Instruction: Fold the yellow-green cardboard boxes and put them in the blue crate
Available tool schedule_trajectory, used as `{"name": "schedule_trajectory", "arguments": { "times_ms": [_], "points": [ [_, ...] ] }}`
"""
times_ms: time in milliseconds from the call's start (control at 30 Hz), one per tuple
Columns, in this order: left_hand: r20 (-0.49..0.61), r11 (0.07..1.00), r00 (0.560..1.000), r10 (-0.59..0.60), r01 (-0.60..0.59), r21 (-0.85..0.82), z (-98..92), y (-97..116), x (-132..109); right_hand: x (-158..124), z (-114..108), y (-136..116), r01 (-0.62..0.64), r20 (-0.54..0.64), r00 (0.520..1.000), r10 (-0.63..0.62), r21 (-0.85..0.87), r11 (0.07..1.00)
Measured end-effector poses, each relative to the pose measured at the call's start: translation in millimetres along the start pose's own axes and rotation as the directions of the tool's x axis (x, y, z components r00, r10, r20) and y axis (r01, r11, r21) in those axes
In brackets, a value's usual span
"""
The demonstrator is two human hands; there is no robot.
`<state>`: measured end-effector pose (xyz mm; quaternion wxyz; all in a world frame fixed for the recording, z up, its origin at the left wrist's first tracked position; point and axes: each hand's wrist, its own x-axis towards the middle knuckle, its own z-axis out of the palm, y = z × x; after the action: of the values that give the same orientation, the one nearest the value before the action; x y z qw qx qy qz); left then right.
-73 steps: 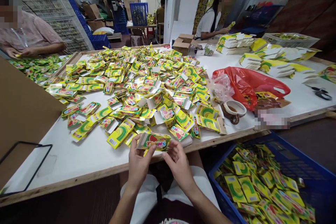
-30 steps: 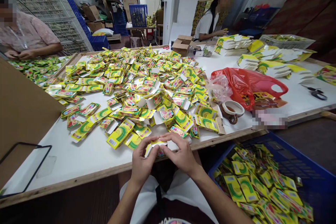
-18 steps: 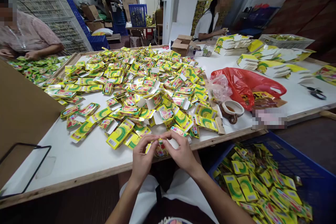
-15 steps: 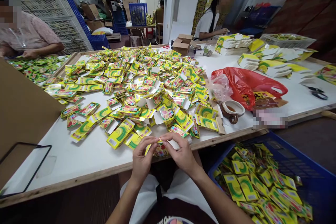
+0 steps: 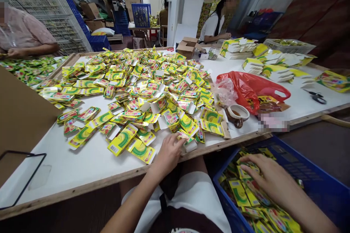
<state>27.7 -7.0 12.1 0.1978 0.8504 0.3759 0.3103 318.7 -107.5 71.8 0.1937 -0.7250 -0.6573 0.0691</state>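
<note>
My left hand (image 5: 170,153) is at the table's front edge. Its fingers curl onto a small yellow-green printed carton (image 5: 187,140) with a white flap, the fingertips partly hidden against it. To the right, my right hand (image 5: 264,171) reaches over a blue plastic basket (image 5: 308,162). Its fingers are stretched out and the thumb is apart, just above the filled cartons (image 5: 240,192) in the basket. A large pile of the same small cartons (image 5: 142,91), some with open white flaps, spreads across the table before me.
A red plastic bag (image 5: 251,85) and a small brown-and-white pot (image 5: 237,113) stand right of the pile. Farther right lie flat carton stacks (image 5: 277,71) and scissors (image 5: 317,97). A brown cardboard box (image 5: 23,120) is at left. Other people sit at the far left and back.
My hands have parted from the carton they held together. The right hand has moved right over the basket; the left has shifted onto another carton on the table.
</note>
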Motion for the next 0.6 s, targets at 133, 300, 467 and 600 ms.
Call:
{"name": "schedule_trajectory", "arguments": {
  "times_ms": [133, 300, 467, 600],
  "points": [
    [0.018, 0.988, 0.994, 0.104, -0.105, 0.113, 10.6, -3.5, 20.9, -5.8, 37.1, -35.7, 0.002, 0.154, 0.987, -0.054, 0.318, 0.948],
    [-0.231, 1.0, 0.973, 0.013, -0.014, -0.003, -8.5, 15.6, 1.4, 4.4, 88.6, -124.1, 0.04, -0.012, 0.999, -0.043, 0.673, 0.739],
    [-0.277, 0.984, 0.952, -0.133, 0.095, -0.148, -16.9, 29.1, -33.6, 18.5, 105.1, -144.6, 0.037, 0.008, 0.997, -0.076, 0.815, 0.578],
    [-0.344, 0.91, 0.874, -0.342, 0.217, -0.353, -15.3, 15.2, -50.2, 23.1, 112.5, -142.3, 0.077, 0.067, 0.972, -0.226, 0.817, 0.572]
  ]
}}
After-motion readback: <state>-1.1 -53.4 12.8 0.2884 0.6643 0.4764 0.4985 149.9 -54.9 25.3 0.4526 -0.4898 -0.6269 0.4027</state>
